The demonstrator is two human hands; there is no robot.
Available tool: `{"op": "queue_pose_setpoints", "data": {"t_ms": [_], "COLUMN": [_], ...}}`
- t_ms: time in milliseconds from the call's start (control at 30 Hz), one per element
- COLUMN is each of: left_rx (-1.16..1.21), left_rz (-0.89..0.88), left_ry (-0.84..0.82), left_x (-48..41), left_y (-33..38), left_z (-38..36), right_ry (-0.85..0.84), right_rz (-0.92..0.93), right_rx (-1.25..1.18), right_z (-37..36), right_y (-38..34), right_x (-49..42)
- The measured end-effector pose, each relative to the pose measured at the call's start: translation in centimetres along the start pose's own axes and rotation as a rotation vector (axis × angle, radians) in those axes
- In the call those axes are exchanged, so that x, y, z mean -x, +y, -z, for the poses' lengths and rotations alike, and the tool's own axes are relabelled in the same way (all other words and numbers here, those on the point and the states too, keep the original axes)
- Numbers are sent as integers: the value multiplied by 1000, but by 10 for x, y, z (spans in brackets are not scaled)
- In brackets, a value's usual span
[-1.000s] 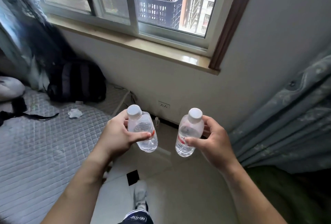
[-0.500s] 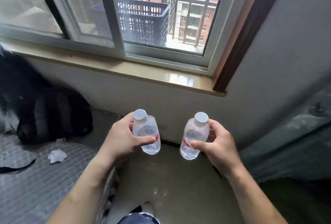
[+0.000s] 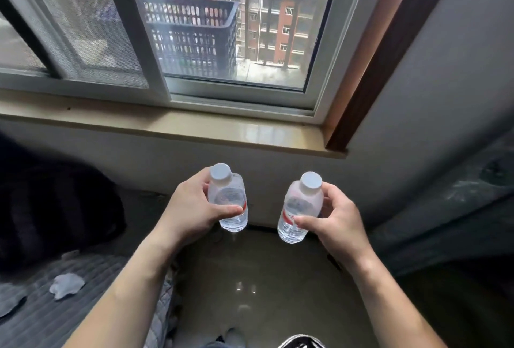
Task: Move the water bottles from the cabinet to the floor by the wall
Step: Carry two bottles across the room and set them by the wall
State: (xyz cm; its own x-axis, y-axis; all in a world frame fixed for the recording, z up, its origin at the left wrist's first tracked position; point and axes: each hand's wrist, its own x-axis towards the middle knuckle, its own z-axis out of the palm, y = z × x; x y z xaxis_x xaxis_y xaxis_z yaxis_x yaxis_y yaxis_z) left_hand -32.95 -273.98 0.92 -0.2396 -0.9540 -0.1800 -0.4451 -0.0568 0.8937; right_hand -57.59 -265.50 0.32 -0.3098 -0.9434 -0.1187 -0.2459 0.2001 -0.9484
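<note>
I hold two small clear water bottles with white caps and red-edged labels, both upright above the floor point(image 3: 250, 272). My left hand point(image 3: 192, 211) grips the left bottle point(image 3: 229, 200) around its body. My right hand point(image 3: 336, 225) grips the right bottle point(image 3: 301, 208) the same way. Both bottles hang in the air in front of the wall point(image 3: 167, 164) under the window sill point(image 3: 194, 130). The cabinet is out of view.
A grey quilted mattress point(image 3: 55, 311) with a crumpled tissue point(image 3: 66, 285) lies at the left, a dark backpack point(image 3: 55, 208) behind it. Grey-green patterned fabric point(image 3: 459, 208) hangs at the right. My feet show at the bottom edge.
I have moved closer to the wall under the window; the window fills more of the view. Both bottles stay gripped, held at about the same height.
</note>
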Motion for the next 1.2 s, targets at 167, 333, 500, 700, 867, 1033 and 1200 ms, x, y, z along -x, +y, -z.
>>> {"op": "queue_pose_setpoints", "data": {"t_ms": [167, 333, 500, 700, 867, 1033, 1200], "left_rx": [-6, -41, -36, -34, -35, -58, -100], "left_rz": [8, 26, 50, 59, 55, 48, 19], "left_ry": [-19, -11, 26, 54, 40, 4, -21], "left_x": [-21, -39, -57, -83, -110, -146, -180], "left_y": [5, 10, 9, -8, -44, -110, -186], "left_z": [-15, -33, -51, -74, -96, -124, -161], "right_ry": [-8, -36, -88, -160, -171, -156, -127], "right_rz": [-22, -19, -39, -22, -33, -73, -148], "right_rx": [-3, 5, 4, 58, 92, 83, 74], "right_z": [12, 25, 32, 28, 16, -8, -37], "right_y": [8, 23, 44, 73, 110, 176, 262], "right_x": [-16, -44, -77, -115, -143, -168, -189]}}
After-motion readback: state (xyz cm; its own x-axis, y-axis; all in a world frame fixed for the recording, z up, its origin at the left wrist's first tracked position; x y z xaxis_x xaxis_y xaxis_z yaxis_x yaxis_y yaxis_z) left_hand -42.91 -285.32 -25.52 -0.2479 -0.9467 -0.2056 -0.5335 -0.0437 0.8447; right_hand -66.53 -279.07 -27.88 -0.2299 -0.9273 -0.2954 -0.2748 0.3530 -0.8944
